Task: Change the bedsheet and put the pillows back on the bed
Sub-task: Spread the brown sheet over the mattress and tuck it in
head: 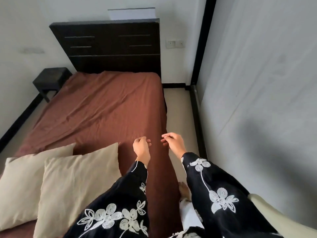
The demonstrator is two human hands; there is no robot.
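Brown bedsheet (103, 103) lies creased over the mattress, reaching from under both grips to the dark headboard (111, 47) far ahead of them. The left grip (141, 146) and right grip (173, 142) hover just beside each other over the sheet's right edge, fingers loosely curled and holding nothing. Two beige pillows lie on the sheet left of the left grip and closer to the person. The nearer pillow (73, 182) is just beside the left sleeve (123, 203) and overlaps the farther pillow (22, 182). A black side table (49, 79) stands far ahead and left, and pale floor (180, 117) runs beneath the right grip
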